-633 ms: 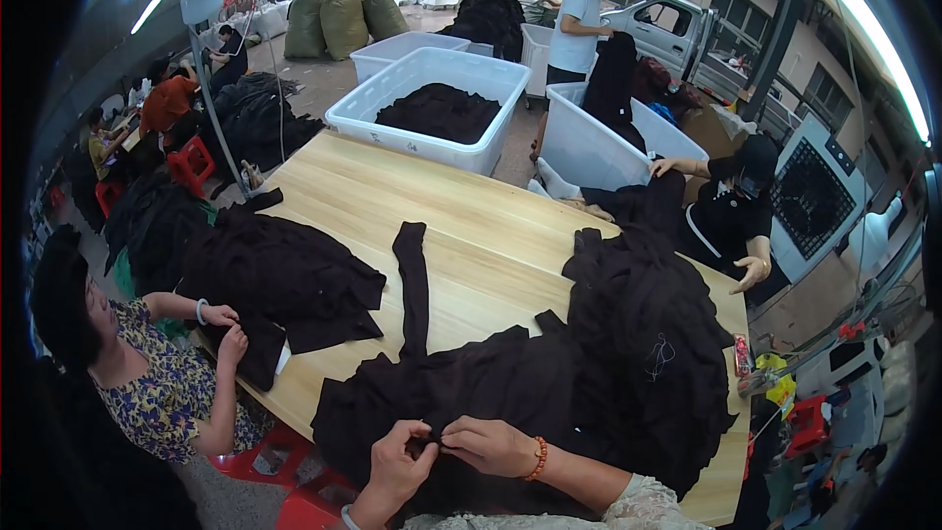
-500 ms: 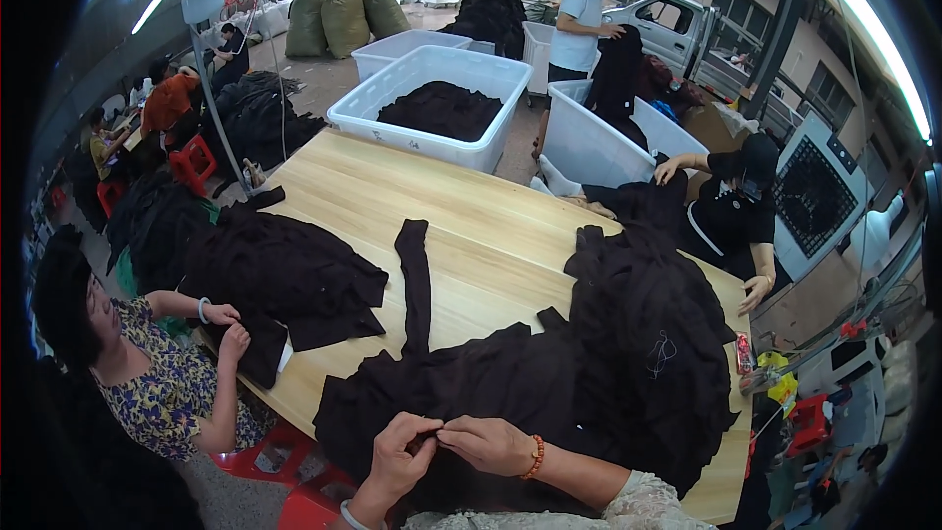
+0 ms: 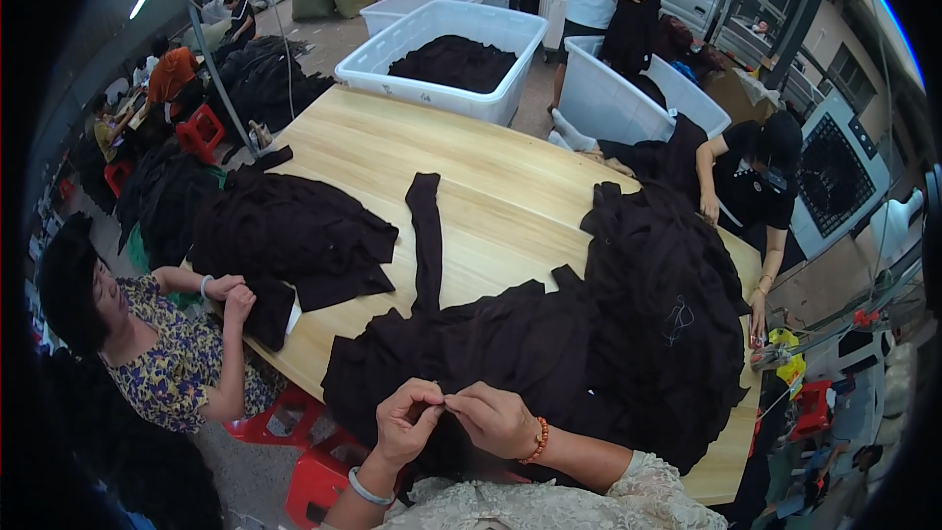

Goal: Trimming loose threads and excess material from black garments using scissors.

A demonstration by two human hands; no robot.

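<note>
A heap of black garments (image 3: pixel 589 353) covered the near end of the wooden table (image 3: pixel 471 167), its long axis running from the person's lap away to the right. The left hand (image 3: pixel 407 422) and right hand (image 3: pixel 496 417) met fingertip to fingertip, pinching its near edge; equally close.

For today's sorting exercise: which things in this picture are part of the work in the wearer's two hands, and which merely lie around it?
In hand:
left hand
right hand
black garment pinched between both hands

Lying about:
long black strip on the wooden table
dark pile by a co-worker's hands
white bin of dark cloth
red stools
</note>
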